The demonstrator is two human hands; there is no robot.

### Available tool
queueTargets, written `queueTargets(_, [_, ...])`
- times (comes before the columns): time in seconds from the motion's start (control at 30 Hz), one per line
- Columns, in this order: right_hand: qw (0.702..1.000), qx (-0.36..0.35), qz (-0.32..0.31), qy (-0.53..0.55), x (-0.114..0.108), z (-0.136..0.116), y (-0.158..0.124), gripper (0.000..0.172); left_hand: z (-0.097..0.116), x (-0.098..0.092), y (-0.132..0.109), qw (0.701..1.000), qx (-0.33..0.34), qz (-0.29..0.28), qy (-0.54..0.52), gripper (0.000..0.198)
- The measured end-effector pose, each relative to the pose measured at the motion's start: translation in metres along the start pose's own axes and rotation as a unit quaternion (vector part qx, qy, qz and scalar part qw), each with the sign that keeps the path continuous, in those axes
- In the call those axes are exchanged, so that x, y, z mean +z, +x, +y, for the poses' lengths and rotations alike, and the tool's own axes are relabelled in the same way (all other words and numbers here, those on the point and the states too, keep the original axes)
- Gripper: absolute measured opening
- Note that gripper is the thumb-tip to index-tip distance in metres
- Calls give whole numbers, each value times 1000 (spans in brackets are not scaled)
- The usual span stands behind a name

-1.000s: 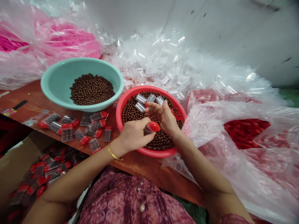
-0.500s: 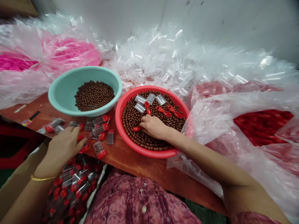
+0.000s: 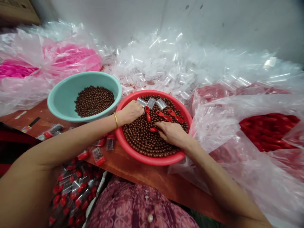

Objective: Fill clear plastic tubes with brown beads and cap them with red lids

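The right hand (image 3: 173, 134) is inside the red basin (image 3: 152, 161), right of the frame's centre. Its thumb and fingertips are closed on a small red plastic piece (image 3: 154, 129), whose rounded end shows at the left of the fingertips. The left hand (image 3: 132, 111) is above the basin's upper-left rim, knuckles up and fingers curled down, next to the leftmost clear case (image 3: 142, 102). Its fingertips are hidden; whether it grips anything cannot be told.

Two further cases, a middle clear case (image 3: 150, 103) and a right-hand clear case (image 3: 161, 104), lie near the basin's upper edge. Below them, three loose red pieces (image 3: 163, 116) rest on brown beads (image 3: 140, 139).

Handling assessment: the red piece is probably light, fairly stiff and smooth, with little risk of breakage. A pinch on its slimmer part, leaving the rounded end free, appears soundest. The clear cases look thin-walled, glossy and hollow; they are likely to slip or dent under a hard squeeze. Hold is best taken lightly across the two side edges, clear of the broad faces. The beads appear hard, round and prone to roll, so they likely give unsteady support to anything pressed on them.
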State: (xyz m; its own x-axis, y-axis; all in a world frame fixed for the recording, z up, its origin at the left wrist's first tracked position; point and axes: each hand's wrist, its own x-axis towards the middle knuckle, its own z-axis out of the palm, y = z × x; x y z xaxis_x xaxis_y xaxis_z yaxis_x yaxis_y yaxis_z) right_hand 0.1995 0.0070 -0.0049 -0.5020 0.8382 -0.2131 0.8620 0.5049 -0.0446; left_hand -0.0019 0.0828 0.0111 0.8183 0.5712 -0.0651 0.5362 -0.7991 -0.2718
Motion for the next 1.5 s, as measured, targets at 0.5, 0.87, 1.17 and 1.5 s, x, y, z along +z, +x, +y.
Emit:
queueTargets(0.5, [742,169,447,469,18,25,3,17,71,11,30,957,-70,-104,-260,18])
queueTargets(0.87, [695,105,431,566,5,16,-2,28,53,1,10,608,-116,16,-785,28])
queueTargets(1.17, [687,43,306,658,1,-6,-15,43,66,-7,-34,493,-121,-2,-861,26])
queueTargets(1.5, [753,41,175,633,6,-24,-9,44,73,1,-41,523,-102,67,-844,19])
